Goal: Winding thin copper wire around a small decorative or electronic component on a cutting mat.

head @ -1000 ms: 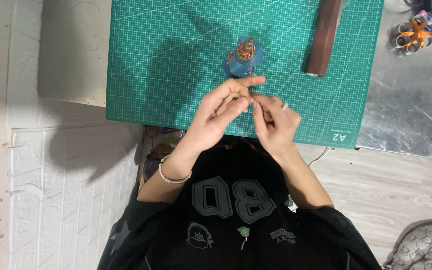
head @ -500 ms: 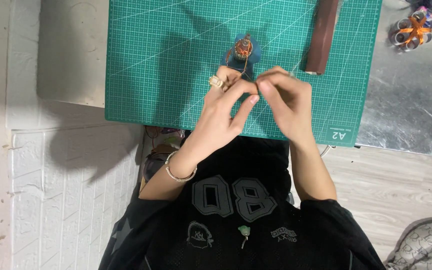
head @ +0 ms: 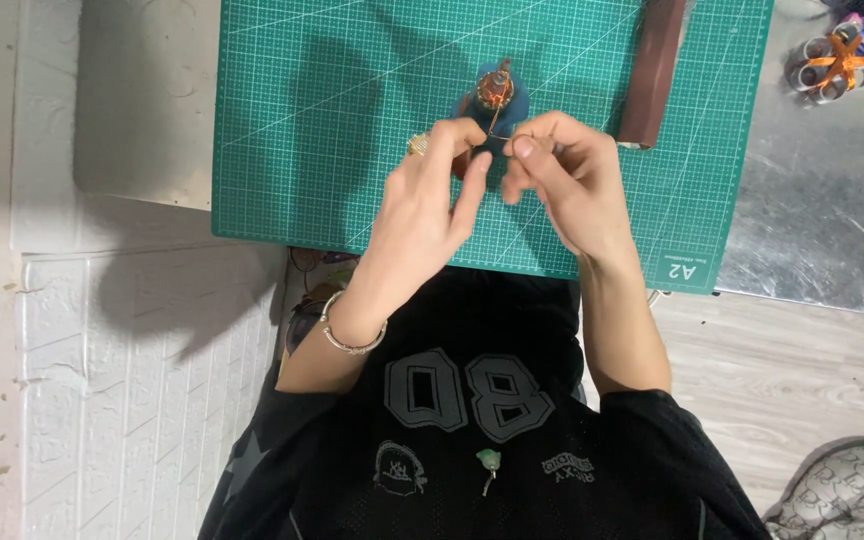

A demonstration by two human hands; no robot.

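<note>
both hands are sitting a bit higher on the mat now. left hand [head: 430, 200] and right hand [head: 567, 175] are each pinching thin wire [head: 500, 128] in a narrow grip, running up to the wire spool [head: 495, 92] just beyond, on the green mat [head: 332, 120].

Bright, even overhead light. Soft arm shadows fall left across the mat [head: 352, 120] and floor [head: 132, 380]. Dull glare on metal worktop [head: 822, 200]. Sharp focus; fingertips slightly blurred.

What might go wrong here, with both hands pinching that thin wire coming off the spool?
The thin wire is hard to see, so it may kink or slip from the right hand or left hand. A tug might topple the upright wire spool on the green cutting mat.
</note>
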